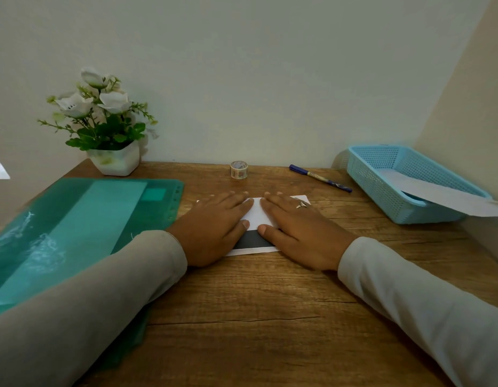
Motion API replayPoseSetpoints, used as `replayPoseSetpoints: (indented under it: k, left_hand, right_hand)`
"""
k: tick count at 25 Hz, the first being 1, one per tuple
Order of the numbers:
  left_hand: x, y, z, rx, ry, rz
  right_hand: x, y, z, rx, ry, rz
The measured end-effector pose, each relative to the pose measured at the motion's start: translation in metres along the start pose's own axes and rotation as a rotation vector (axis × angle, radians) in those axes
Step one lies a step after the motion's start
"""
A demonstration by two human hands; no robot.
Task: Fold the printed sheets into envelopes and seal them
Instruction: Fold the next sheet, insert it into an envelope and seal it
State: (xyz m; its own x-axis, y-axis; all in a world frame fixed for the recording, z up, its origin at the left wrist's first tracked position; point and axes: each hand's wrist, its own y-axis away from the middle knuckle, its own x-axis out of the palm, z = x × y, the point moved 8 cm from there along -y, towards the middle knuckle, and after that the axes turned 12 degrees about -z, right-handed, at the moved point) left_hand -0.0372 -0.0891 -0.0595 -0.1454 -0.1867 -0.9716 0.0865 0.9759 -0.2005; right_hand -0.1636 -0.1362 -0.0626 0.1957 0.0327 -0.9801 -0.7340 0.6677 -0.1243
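Head view, sheet: white paper sheet with a dark printed band [255,216], lying flat on the brown wooden table [256,303] under both hands; its long axis runs left to right.
Head view, left hand: left hand [214,224] is palm down with fingers straight, pressing the sheet's left half and gripping nothing.
Head view, right hand: right hand [295,227] presses the right half the same way; the thumbs are close but not touching.
Head view, coming move: probably creasing outward along the long axis, with both hands equally near. The small patterned tape roll [239,169] stands beyond the fingertips.
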Motion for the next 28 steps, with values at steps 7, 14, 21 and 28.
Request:
replayPoseSetpoints:
  k: [7,14,21,28]
  left_hand:
    - [0.003,0.002,0.003,-0.086,-0.109,0.069]
    - [-0.004,0.007,0.029,-0.280,-0.265,0.136]
    - [-0.021,0.000,0.034,-0.193,-0.376,-0.013]
    - [-0.022,-0.008,0.038,-0.179,-0.181,-0.008]
  right_hand:
    - [0.005,-0.007,-0.004,0.042,0.076,0.040]
    - [0.000,-0.004,-0.035,0.173,0.113,0.066]
    - [-0.003,0.000,-0.038,0.164,0.103,0.034]
    - [-0.018,0.003,-0.042,0.130,-0.094,-0.073]
